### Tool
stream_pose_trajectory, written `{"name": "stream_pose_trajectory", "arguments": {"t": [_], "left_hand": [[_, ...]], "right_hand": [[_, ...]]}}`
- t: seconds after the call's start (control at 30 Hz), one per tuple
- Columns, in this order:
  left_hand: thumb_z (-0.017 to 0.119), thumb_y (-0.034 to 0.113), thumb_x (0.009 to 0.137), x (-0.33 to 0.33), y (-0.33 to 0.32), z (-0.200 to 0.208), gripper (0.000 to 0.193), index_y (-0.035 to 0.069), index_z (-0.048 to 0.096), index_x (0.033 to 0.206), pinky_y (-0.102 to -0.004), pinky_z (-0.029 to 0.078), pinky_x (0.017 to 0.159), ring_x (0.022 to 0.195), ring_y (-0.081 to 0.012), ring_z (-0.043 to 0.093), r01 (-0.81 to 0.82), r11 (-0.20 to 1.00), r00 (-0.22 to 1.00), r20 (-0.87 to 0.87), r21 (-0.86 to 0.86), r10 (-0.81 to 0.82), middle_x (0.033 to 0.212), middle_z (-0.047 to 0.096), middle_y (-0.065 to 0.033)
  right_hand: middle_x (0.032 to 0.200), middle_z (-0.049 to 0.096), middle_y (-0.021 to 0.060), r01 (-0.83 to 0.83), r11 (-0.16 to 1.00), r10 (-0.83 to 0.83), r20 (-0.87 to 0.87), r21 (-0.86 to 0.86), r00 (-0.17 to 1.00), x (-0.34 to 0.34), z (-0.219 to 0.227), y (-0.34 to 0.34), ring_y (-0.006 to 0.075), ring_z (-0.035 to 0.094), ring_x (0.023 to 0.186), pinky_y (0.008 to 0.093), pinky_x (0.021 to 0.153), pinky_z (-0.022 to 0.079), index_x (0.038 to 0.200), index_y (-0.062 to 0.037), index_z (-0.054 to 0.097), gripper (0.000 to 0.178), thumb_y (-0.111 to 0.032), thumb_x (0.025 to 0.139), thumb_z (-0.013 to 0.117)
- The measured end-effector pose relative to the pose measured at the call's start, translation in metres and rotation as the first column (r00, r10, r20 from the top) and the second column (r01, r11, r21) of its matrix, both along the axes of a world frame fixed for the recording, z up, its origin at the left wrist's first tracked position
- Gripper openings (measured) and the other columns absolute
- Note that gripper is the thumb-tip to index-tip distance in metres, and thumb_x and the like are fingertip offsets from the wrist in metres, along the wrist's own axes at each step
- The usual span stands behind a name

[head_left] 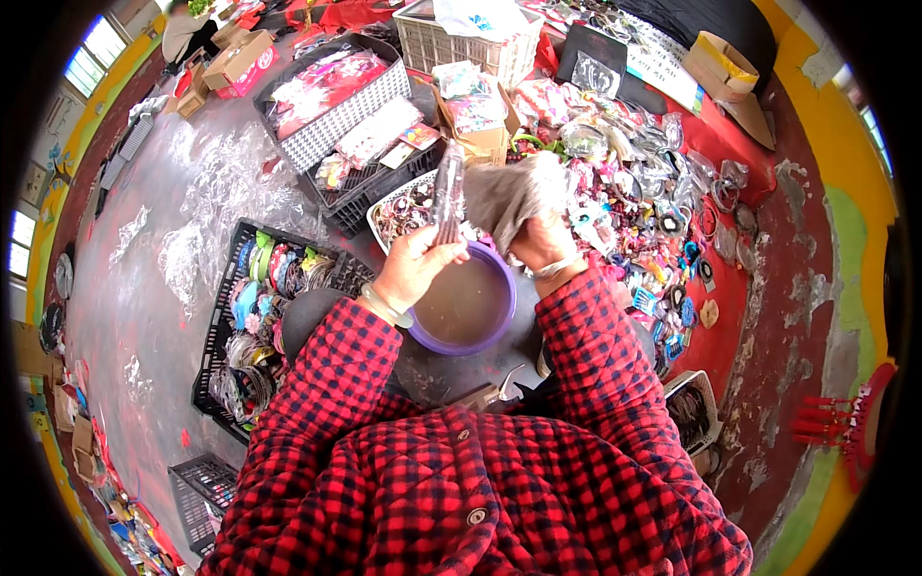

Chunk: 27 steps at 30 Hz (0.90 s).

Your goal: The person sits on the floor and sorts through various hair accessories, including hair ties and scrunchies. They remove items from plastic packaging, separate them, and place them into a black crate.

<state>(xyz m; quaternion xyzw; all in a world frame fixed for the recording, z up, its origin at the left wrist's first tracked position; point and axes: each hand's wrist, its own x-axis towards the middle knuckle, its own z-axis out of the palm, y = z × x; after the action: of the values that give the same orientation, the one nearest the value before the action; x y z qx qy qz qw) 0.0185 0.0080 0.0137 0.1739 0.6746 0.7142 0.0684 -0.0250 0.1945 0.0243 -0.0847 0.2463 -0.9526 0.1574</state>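
Observation:
My left hand grips the lower end of a long, narrow dark item in shiny clear wrap. The item stands nearly upright, and its exact kind is hard to make out. In my right hand is a bunched grey-brown cloth, hanging to the left of the fingers, close to the wrapped item but seemingly apart from it. Below and between both hands stands a round purple basin with murky water in it. Just beyond the hands is a white basket of small hair accessories.
A black crate of headbands stands at my left. Large heaps of hair accessories cover the red cloth at right. Stacked crates, a cardboard box and a beige crate stand ahead. Clear plastic wrap litters the floor. A person is far left.

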Motion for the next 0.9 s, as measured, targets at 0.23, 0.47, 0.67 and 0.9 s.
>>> {"name": "stream_pose_trajectory", "arguments": {"t": [0.23,0.47,0.67,0.9], "left_hand": [[0.062,0.014,0.080,0.010,0.017,-0.005,0.014,0.001,0.058,0.078,-0.0338,0.043,0.054,0.056,-0.0278,0.054,-0.046,0.932,0.966,-0.255,-0.359,-0.050,0.065,0.055,-0.0176],[0.058,0.005,0.081,0.005,0.016,-0.011,0.009,-0.002,0.061,0.084,-0.0257,0.046,0.058,0.063,-0.0117,0.058,-0.072,0.982,0.984,-0.175,-0.172,0.042,0.072,0.064,-0.0083],[0.053,0.002,0.083,0.004,0.012,-0.015,0.009,-0.003,0.060,0.086,-0.0245,0.046,0.063,0.069,-0.0098,0.057,-0.112,0.991,0.993,0.026,-0.068,0.114,0.074,0.062,-0.0056],[0.055,0.007,0.086,0.004,0.014,-0.010,0.010,-0.003,0.058,0.088,-0.0231,0.046,0.066,0.073,-0.0087,0.056,-0.084,0.996,0.996,0.017,0.019,0.083,0.079,0.062,-0.0036]], "right_hand": [[0.092,0.060,0.0048,0.068,0.995,-0.076,0.116,0.077,0.990,0.012,-0.016,-0.028,0.0163,0.060,0.082,0.0315,0.071,0.050,0.104,-0.0051,0.053,0.023,-0.015,0.083,0.058],[0.090,0.062,0.0035,-0.026,0.898,-0.006,0.072,0.439,0.997,0.019,-0.036,-0.031,0.0154,0.061,0.080,0.0285,0.066,0.051,0.101,-0.0074,0.057,0.020,-0.019,0.085,0.057],[0.088,0.061,0.0035,-0.132,0.830,0.092,0.100,0.542,0.991,0.025,-0.035,-0.033,0.0140,0.060,0.074,0.0270,0.058,0.049,0.100,-0.0073,0.057,0.022,-0.021,0.083,0.058],[0.094,0.060,0.0057,-0.135,0.954,0.142,-0.008,0.266,0.990,0.016,-0.038,-0.024,0.0150,0.060,0.080,0.0275,0.070,0.051,0.104,-0.0036,0.055,0.038,-0.030,0.079,0.066]]}}
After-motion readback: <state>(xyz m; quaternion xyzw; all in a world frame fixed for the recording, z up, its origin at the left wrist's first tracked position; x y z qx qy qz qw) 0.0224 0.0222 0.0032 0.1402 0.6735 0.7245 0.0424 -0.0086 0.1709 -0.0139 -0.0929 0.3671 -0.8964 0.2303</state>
